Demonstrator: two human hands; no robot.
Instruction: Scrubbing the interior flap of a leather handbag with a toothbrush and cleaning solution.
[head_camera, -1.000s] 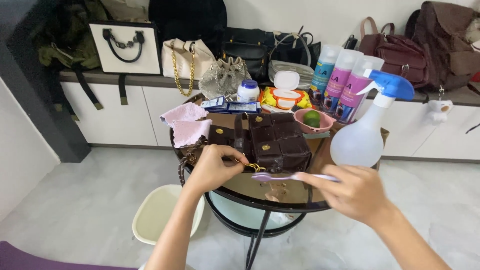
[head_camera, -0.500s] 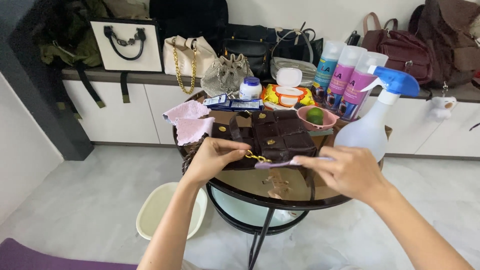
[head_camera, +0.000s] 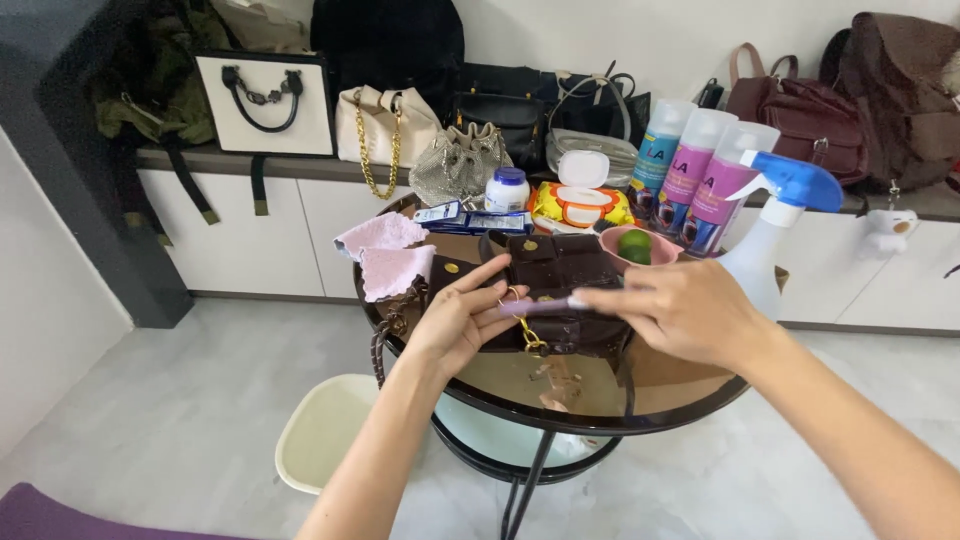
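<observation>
Handbag (head_camera: 560, 290) lies under both hands: left (head_camera: 462, 318) pinches its clasp, right (head_camera: 688, 310) grips a toothbrush (head_camera: 535, 306).

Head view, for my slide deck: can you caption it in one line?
Left hand holds a gold ring clasp on a dark brown handbag while right hand brushes it with a purple toothbrush.

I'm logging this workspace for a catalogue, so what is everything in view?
Brown bag: one, dark brown, table centre.
Gold ring clasp: one, at the left fingertips.
Toothbrush: one, purple, across the bag.
Cloths: two, pink, table left.
Spray bottle: one, white with blue head, table right.
Tall bottles: three, blue and pink, behind.
Bowl: one, pink, holding a green fruit.
Handbags: several, on the counter.
Left hand: pinches the clasp.
Right hand: holds the toothbrush.
</observation>
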